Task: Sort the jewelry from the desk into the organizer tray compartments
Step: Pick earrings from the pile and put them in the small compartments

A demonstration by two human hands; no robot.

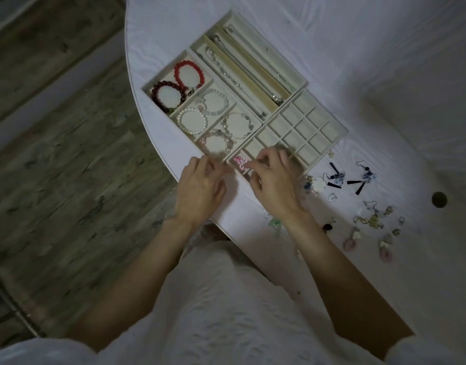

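- Head view: white counter [358, 75] with a curved near-left edge; three beige organizer trays sit together close to that edge.
- Bracelet tray [150, 88]: its compartments filled, red beaded bracelet [187, 75], dark red one, pearl bracelet [192, 121], clear and charm ones. Looks finished.
- Long-slot tray [303, 83]: chains [226, 72] lie in the slots. Looks finished.
- Grid tray [342, 127]: nearly all small cells bare; a pink earring [238, 162] lies in the cell at the tray's corner nearest the person.
- Right hand [272, 177]: fingers curled over the near cells beside the pink piece; whether it pinches anything, cannot tell.
- Left hand [200, 185]: fingers bent at the tray's near corner; grip hidden, cannot tell.
- Remaining: loose earrings [363, 180] scattered on the counter toward its near-right side, well apart from the grid. Judgement: earring sorting is barely begun.
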